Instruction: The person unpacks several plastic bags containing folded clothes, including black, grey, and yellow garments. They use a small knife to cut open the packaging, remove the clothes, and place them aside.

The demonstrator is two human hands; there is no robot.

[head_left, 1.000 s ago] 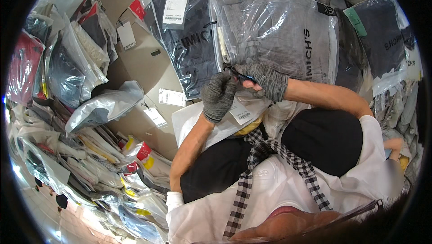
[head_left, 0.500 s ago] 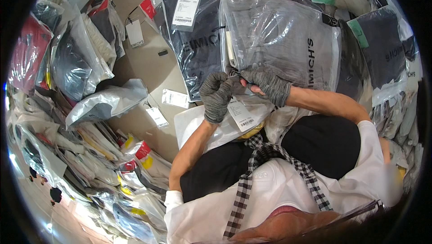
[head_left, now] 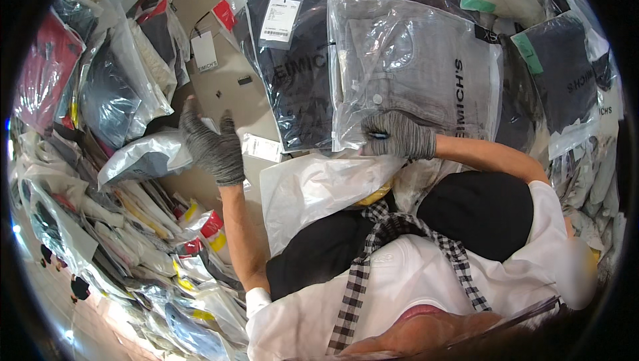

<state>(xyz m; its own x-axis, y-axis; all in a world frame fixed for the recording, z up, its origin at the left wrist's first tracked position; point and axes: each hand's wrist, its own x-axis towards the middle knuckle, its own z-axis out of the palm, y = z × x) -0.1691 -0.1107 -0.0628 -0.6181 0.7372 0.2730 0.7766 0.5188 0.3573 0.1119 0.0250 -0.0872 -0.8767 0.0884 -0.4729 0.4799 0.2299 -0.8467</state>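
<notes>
bright, even light; glare on plastic bags (head_left: 406, 61); fisheye bending at dark rim.

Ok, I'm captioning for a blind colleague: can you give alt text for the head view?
A person's gloved right hand grips a clear bag holding a grey garment, while the gloved left hand reaches open toward a silvery bagged garment. Heaps of bagged clothes surround them.

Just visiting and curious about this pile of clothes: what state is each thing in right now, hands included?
Left hand: gloved, fingers spread, holding nothing, above the silvery bag.
Right hand: gloved, gripping the lower edge of the grey garment bag.
Grey garment bag: sealed, folded garment inside, held up.
Dark garment bag: sealed, lying flat, white tag on top.
Silvery bag: crumpled, lying on the pile.
</notes>
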